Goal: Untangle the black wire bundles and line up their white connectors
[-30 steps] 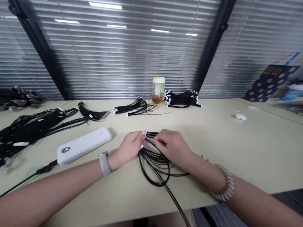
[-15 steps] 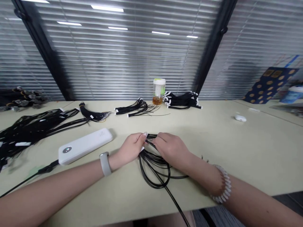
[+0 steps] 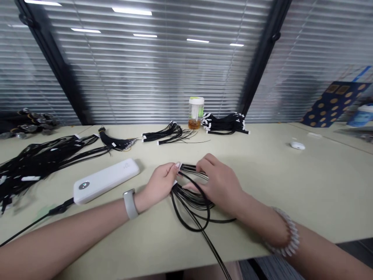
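A bundle of thin black wires [image 3: 190,200] lies in long loops on the pale green table [image 3: 268,186], and its white-tagged ends [image 3: 186,167] point away from me. My left hand [image 3: 159,181] pinches the bundle near those tags between thumb and fingers. My right hand [image 3: 218,184] lies over the wires just to the right, with its thumb reaching under a raised loop. Whether it grips any wire is hidden by the fingers. A grey band circles my left wrist, and a white beaded bracelet circles my right.
A white power bank [image 3: 106,181] with a black cable lies left of my left hand. Beyond it are a large pile of black wires [image 3: 49,161] and smaller tagged bundles [image 3: 224,123] beside a lidded jar [image 3: 196,112]. A small white object [image 3: 297,145] sits to the right.
My right hand has moved rightward and lifted away from the tagged ends, drawing up a wire loop. My left hand stays in nearly the same place.
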A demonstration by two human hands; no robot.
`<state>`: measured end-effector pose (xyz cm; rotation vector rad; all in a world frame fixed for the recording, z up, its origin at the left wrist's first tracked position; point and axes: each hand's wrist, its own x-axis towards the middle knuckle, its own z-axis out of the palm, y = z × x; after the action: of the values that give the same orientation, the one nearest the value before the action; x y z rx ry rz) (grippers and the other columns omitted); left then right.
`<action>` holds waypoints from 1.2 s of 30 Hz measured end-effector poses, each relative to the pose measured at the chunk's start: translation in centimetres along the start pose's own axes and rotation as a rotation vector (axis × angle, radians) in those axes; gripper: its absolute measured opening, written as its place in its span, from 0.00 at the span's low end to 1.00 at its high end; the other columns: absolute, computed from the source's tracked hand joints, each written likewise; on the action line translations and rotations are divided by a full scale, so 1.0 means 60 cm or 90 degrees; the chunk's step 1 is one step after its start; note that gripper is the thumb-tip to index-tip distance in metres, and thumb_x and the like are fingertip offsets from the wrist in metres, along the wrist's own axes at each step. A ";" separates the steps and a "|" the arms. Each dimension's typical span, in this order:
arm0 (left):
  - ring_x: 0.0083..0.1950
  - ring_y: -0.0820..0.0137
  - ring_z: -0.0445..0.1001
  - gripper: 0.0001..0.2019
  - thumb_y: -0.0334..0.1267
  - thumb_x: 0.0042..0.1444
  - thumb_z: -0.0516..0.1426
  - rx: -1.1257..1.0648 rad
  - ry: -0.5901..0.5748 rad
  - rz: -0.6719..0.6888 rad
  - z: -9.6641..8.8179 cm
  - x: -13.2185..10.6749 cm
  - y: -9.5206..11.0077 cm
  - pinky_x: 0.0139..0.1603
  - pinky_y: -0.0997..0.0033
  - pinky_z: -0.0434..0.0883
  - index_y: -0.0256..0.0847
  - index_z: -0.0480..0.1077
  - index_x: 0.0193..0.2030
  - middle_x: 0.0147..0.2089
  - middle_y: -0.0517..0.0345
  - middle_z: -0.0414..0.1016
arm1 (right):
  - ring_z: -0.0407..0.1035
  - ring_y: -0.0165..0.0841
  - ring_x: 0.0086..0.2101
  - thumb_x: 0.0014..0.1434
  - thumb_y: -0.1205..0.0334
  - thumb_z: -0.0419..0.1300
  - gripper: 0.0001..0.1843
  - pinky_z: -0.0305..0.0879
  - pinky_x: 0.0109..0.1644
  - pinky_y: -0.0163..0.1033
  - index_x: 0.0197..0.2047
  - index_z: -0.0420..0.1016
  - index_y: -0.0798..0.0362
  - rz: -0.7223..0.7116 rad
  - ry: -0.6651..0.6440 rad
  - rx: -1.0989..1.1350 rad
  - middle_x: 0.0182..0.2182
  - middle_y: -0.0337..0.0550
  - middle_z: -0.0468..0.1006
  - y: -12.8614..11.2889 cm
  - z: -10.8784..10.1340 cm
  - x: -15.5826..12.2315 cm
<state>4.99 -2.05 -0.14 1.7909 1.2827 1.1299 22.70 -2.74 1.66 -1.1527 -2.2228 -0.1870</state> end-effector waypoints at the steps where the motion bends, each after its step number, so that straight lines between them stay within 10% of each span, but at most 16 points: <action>1: 0.23 0.74 0.57 0.20 0.49 0.58 0.45 -0.008 0.021 -0.008 -0.001 0.000 0.000 0.26 0.74 0.58 0.39 0.58 0.21 0.20 0.64 0.57 | 0.57 0.27 0.24 0.52 0.48 0.59 0.17 0.49 0.26 0.33 0.29 0.65 0.54 0.022 0.014 0.008 0.27 0.39 0.67 -0.003 -0.007 -0.003; 10: 0.25 0.73 0.57 0.18 0.47 0.58 0.46 -0.020 0.105 -0.021 -0.004 0.007 -0.005 0.28 0.74 0.59 0.38 0.59 0.21 0.21 0.63 0.58 | 0.47 0.23 0.19 0.58 0.58 0.49 0.20 0.44 0.22 0.30 0.17 0.53 0.55 0.094 -0.387 0.265 0.14 0.32 0.54 -0.023 -0.013 -0.012; 30: 0.25 0.72 0.59 0.18 0.46 0.58 0.45 0.012 0.087 -0.002 -0.001 0.004 0.000 0.27 0.74 0.59 0.39 0.59 0.22 0.21 0.62 0.60 | 0.53 0.22 0.18 0.46 0.70 0.53 0.08 0.49 0.23 0.30 0.19 0.68 0.55 0.061 -0.301 0.178 0.14 0.33 0.64 -0.012 -0.006 0.003; 36: 0.23 0.73 0.58 0.19 0.48 0.58 0.45 0.019 0.094 -0.023 -0.001 0.006 -0.003 0.25 0.74 0.58 0.39 0.58 0.21 0.19 0.63 0.58 | 0.67 0.30 0.23 0.51 0.66 0.54 0.09 0.61 0.29 0.36 0.32 0.76 0.52 0.190 -0.028 0.120 0.24 0.40 0.76 0.049 -0.038 0.024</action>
<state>4.91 -1.66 -0.19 1.7250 1.4185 1.2482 25.41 -0.86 3.89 -1.3732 -2.0233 0.1681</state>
